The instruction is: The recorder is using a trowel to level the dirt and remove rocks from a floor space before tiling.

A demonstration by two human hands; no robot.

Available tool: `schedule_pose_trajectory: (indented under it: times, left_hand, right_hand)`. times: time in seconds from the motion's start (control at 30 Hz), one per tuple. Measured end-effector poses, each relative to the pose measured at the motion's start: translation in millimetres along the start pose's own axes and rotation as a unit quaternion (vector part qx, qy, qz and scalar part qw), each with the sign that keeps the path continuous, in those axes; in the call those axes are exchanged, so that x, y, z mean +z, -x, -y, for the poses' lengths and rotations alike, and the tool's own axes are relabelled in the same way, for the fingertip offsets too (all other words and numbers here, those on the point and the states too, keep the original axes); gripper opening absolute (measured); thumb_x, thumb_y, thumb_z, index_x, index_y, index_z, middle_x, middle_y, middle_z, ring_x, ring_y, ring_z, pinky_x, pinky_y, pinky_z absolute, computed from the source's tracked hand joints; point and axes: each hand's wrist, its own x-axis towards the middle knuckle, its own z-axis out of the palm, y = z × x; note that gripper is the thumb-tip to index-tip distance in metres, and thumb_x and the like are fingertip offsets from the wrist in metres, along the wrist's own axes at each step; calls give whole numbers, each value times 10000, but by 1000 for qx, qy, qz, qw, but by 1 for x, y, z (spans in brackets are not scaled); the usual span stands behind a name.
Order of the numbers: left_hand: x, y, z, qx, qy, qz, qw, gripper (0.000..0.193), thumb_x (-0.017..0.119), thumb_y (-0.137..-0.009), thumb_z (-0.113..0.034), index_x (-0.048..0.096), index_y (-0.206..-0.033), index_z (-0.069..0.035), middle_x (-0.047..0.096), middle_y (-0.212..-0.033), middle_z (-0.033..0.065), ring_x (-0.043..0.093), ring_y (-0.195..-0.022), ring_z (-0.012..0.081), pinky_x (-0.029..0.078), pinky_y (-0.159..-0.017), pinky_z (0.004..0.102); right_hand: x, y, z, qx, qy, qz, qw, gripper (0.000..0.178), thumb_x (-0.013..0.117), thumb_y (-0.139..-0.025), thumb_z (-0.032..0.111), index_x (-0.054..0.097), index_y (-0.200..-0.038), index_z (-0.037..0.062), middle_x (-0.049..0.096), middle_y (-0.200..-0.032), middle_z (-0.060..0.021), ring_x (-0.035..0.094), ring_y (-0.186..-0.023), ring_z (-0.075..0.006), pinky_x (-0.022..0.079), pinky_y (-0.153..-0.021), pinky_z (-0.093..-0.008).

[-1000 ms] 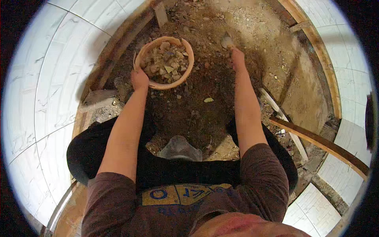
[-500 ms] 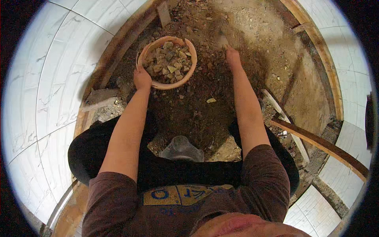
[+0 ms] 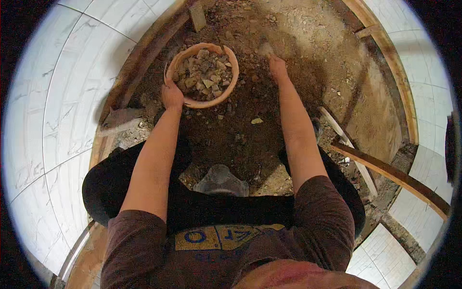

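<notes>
A round orange basin [image 3: 230, 89] stands on the dirt at the left, with a broken rim and chunks of rubble [image 3: 204, 74] in it. My left hand [image 3: 172, 95] is closed on the basin's near left edge. To the right of the basin, my right hand [image 3: 278, 70] reaches over the loose soil, its fingers wrapped round a small trowel-like tool [image 3: 265, 49]. The tool's greyish blade points up and left and blurs into the dirt, so its exact shape is hard to make out.
A pale stone chip [image 3: 257, 121] lies on the soil in front of me. Wooden boards [image 3: 397, 72] edge the dirt on both sides, with white tiles [image 3: 72, 91] beyond. At the right, a wooden strip [image 3: 390, 166] crosses a pale batten [image 3: 363, 177]. A clear plastic object [image 3: 221, 180] sits between my legs.
My right hand has shifted slightly left and away from me with the tool. My left hand stays on the basin, which looks almost unmoved.
</notes>
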Motion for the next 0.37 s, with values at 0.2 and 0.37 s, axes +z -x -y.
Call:
schedule_pose_trajectory:
  times: [0.2, 0.37]
  left_hand:
    - [-51, 43, -69, -54, 99, 125, 986, 623, 330, -994, -492, 527, -1206, 60, 639, -961, 249, 640, -935, 391, 495, -846, 510]
    - [-78, 24, -52, -44, 56, 294, 953, 596, 302, -1020, -454, 443, -1334, 33, 562, -1195, 249, 623, -972, 337, 534, -816, 456]
  right_hand:
    - [12, 18, 2, 82, -126, 62, 987, 371, 471, -921, 144, 574, -1263, 44, 596, -1273, -131, 605, -1090, -287, 540, -873, -387]
    - [-61, 11, 4, 33, -175, 84, 980, 374, 499, -910, 155, 572, -1273, 102, 624, -1189, -166, 630, -1026, -284, 528, -882, -369]
